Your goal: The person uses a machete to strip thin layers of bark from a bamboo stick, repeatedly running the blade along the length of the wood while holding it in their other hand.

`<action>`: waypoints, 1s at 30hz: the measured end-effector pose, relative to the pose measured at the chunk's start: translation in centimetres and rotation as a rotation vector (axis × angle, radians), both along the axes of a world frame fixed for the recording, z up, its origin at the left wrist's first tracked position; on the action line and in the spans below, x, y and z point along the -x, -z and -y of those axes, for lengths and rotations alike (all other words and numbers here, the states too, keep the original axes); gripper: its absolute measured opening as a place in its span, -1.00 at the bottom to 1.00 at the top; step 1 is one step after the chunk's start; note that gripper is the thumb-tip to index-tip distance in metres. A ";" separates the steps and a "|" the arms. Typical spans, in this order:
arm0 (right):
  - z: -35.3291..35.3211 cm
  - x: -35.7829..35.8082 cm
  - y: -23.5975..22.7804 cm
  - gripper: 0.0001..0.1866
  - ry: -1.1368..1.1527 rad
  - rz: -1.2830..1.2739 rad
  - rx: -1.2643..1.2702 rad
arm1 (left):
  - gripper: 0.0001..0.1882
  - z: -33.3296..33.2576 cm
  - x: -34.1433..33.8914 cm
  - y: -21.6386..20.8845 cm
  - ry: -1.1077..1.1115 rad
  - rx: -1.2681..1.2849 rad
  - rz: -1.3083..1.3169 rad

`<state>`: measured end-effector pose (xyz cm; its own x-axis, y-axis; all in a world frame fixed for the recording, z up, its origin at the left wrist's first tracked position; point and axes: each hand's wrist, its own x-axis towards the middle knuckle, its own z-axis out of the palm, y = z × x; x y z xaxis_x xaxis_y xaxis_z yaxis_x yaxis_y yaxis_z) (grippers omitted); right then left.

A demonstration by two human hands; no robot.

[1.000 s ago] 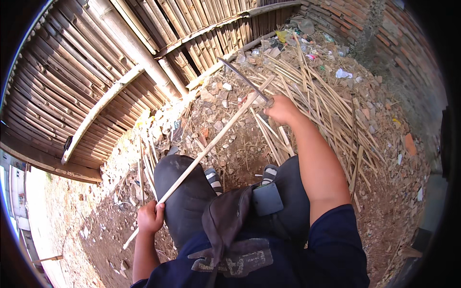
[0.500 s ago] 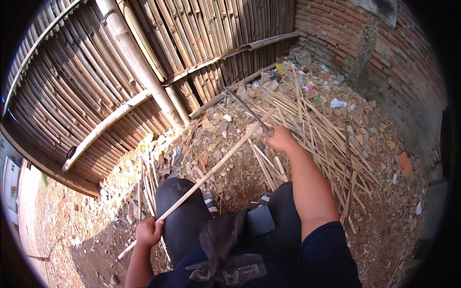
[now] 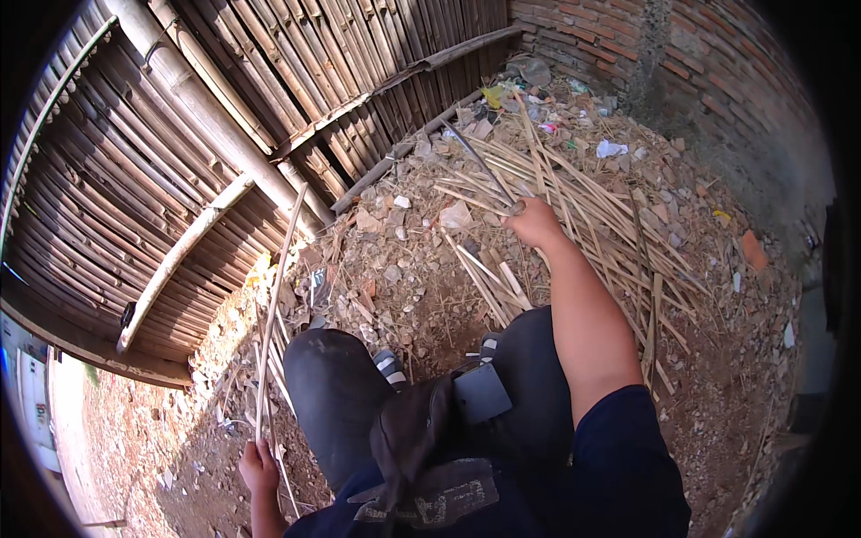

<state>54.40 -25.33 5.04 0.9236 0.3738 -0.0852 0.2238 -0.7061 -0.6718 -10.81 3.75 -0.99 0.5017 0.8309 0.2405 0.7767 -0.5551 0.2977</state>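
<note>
My left hand [image 3: 258, 466], low at the left beside my knee, is closed round the lower end of a long bamboo strip [image 3: 273, 314]. The strip points up and away, its far tip near the bamboo wall. In my right hand [image 3: 535, 224], stretched out ahead, is the handle of a long narrow-bladed knife [image 3: 477, 160]. The blade slants away to the upper left, apart from the strip. Just beyond and right of that hand lies a pile of bamboo strips [image 3: 610, 242].
A few shorter strips [image 3: 489, 282] lie before my right knee, others beside my left knee. A dark flat rectangular object [image 3: 482, 394] rests on my right thigh. Ahead are rubble, litter, a bamboo wall [image 3: 215, 179] and a brick wall [image 3: 708, 72].
My left hand has swung the strip left and upright, away from the knife and off my left knee. My right hand with the knife has risen slightly in view.
</note>
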 end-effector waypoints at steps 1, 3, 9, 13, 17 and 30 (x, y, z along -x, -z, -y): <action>-0.1 -0.4 0.7 -0.48 0.001 -0.025 -0.026 | -0.53 -0.2 1.2 0.3 -0.038 -0.008 0.004; -0.2 0.1 0.2 -0.48 -0.006 -0.083 -0.049 | -0.54 0.2 2.9 0.4 -0.141 0.039 -0.020; 0.2 -1.3 2.9 -0.51 0.008 -0.070 -0.101 | -0.54 -0.9 5.0 4.2 -0.216 0.128 -0.079; 0.6 -1.3 2.6 -0.57 0.036 -0.122 -0.112 | -0.55 -1.3 7.3 7.9 -0.255 0.169 -0.110; 0.7 -0.1 0.7 -0.60 0.124 -0.059 -0.116 | -0.65 -1.2 9.3 12.3 -0.280 0.676 -0.135; 10.3 2.7 -0.3 -0.57 0.220 0.009 -0.286 | -0.65 1.2 4.5 22.9 -0.082 0.949 -0.323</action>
